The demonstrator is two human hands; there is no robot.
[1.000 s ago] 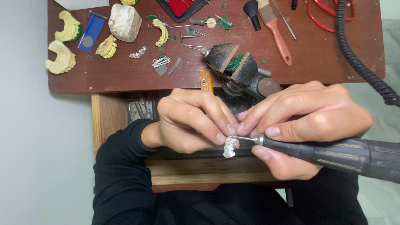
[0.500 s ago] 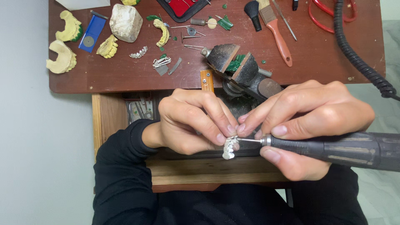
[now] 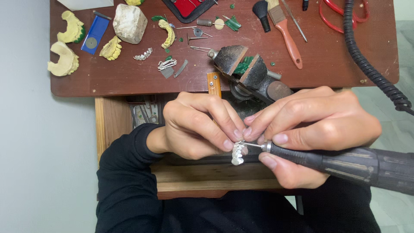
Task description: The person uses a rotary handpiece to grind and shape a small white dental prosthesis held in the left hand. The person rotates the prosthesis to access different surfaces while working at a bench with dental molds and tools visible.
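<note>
My left hand (image 3: 196, 125) pinches a small white row of dental crowns (image 3: 237, 154) between thumb and fingertips, just in front of the bench edge. My right hand (image 3: 312, 123) grips a dark rotary handpiece (image 3: 345, 163) like a pen; its thin bur tip touches the top of the crown piece. The fingertips of both hands meet above the piece. The handpiece body runs off to the right edge of the view.
A reddish-brown bench top (image 3: 129, 77) carries yellow plaster jaw casts (image 3: 64, 58), a white stone block (image 3: 129, 22), a small black vise (image 3: 250, 71), a brush with an orange handle (image 3: 286, 36), metal crown pieces (image 3: 166, 64) and a coiled black cable (image 3: 375, 73). Below is an open wooden drawer (image 3: 112, 125).
The hands stay together at the same place. The handpiece has tilted slightly, and its tip has shifted a little on the crown piece.
</note>
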